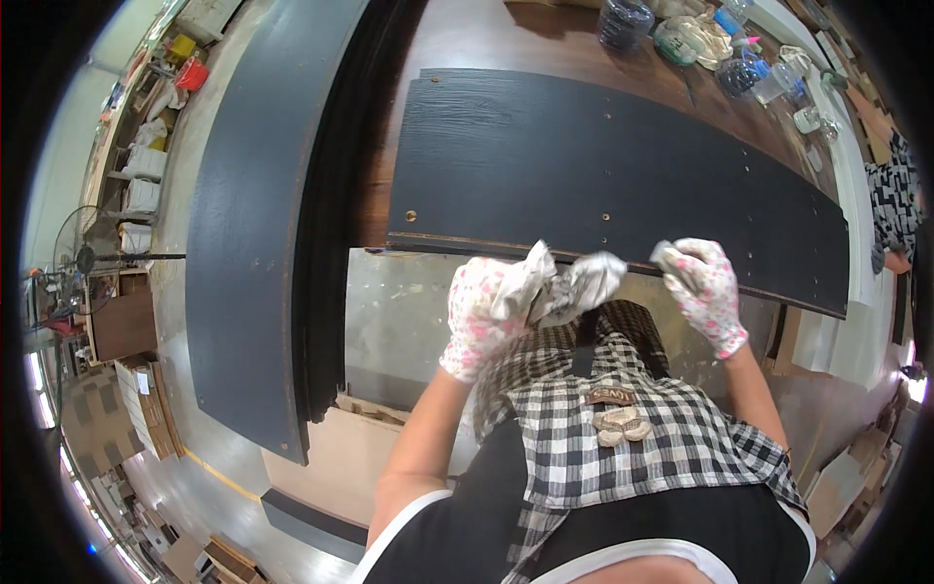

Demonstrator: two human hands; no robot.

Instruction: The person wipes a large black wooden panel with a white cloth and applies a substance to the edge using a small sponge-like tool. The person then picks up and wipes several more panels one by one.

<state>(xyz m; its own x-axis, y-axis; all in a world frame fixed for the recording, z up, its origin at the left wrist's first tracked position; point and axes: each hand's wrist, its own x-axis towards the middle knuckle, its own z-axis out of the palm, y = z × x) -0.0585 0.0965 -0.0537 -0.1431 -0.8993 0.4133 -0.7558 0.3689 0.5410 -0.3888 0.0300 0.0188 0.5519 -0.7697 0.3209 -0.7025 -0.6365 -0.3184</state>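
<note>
My left hand (477, 310), in a white glove with pink spots, is closed around a crumpled grey-white rag (589, 284). The rag's loose end sticks out to the right, just off the near edge of a long black wooden board (623, 165). My right hand (708, 292), gloved alike, pinches a small grey piece (662, 252) at that same edge. Whether this piece is cloth or sandpaper, I cannot tell. Several small holes dot the board, which lies flat on a brown table (467, 44).
Left of me stands a stack of long black boards (255, 214). Plastic bottles (775, 83), a dark jar (625, 24) and a bundled bag (693, 41) crowd the table's far right. A fan (86, 255) is at the far left. Another person's patterned sleeve (892, 200) shows at right.
</note>
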